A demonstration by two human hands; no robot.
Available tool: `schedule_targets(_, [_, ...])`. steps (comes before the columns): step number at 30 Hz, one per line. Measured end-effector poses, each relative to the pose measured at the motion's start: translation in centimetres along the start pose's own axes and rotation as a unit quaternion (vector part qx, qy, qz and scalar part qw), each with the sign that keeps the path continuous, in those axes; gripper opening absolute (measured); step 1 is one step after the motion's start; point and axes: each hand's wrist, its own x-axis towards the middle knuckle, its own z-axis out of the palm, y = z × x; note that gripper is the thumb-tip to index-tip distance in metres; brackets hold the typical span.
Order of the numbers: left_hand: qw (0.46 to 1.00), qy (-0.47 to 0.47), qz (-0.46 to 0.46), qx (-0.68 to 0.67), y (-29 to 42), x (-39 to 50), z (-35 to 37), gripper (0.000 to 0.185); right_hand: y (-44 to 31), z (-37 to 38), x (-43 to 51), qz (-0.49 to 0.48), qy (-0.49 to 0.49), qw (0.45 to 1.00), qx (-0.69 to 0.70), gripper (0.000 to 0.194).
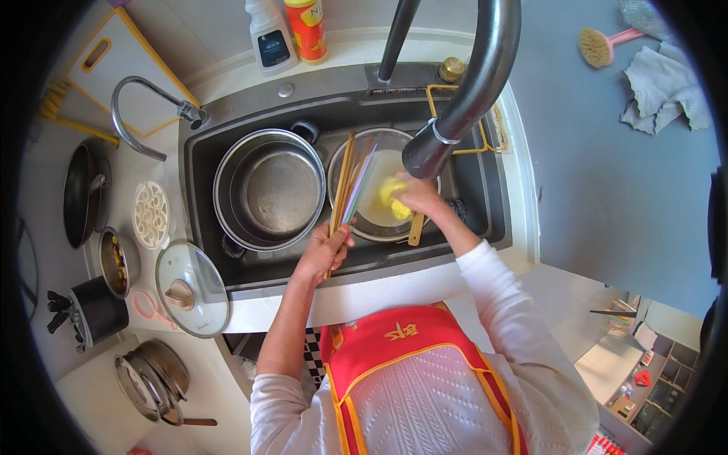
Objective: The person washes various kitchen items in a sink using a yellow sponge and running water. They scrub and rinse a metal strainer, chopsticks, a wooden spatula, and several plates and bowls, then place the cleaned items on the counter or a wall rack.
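Observation:
My left hand (325,251) grips a bundle of chopsticks (342,190), some wooden and some pale purple and green, tilted over the sink's middle. In my right hand (420,196) is a yellow cloth or sponge (393,196), held above or in a round metal pan (369,231) with cloudy water. A wooden handle (416,229) leans at the pan's near rim, below my right hand. Left of the pan, a deep steel pot (278,196) stands in the dark sink (270,277). The black faucet head (425,156) hides part of the pan and comes close to my right hand.
A glass lid (199,296), a white perforated rack (151,215), a small bowl (118,263) and a knife block (98,310) stand on the left. A small chrome faucet (133,82) arches there. Bottles (273,42) line the back; a yellow wire rack (486,133) sits at the sink's right.

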Motion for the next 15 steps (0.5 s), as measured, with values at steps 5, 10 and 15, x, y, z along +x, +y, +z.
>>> schedule_targets(5, [1.0, 0.002, -0.03, 0.003, 0.5, 1.2, 2.6, 0.018, -5.7, -2.5, -3.5, -0.235, 0.123, 0.945, 0.19, 0.055])
schedule_targets(10, [0.999, 0.01, -0.052, 0.015, 2.2, 1.4, 4.8, 0.016, -9.1, 0.3, -4.7, -0.32, 0.217, 0.921, -0.045, 0.03])
schedule_targets(15, [0.998, -0.036, -0.036, 0.047, 3.7, -0.5, 4.7, 0.015, -7.2, 2.7, -0.4, -0.227, 0.261, 0.933, 0.105, 0.016])
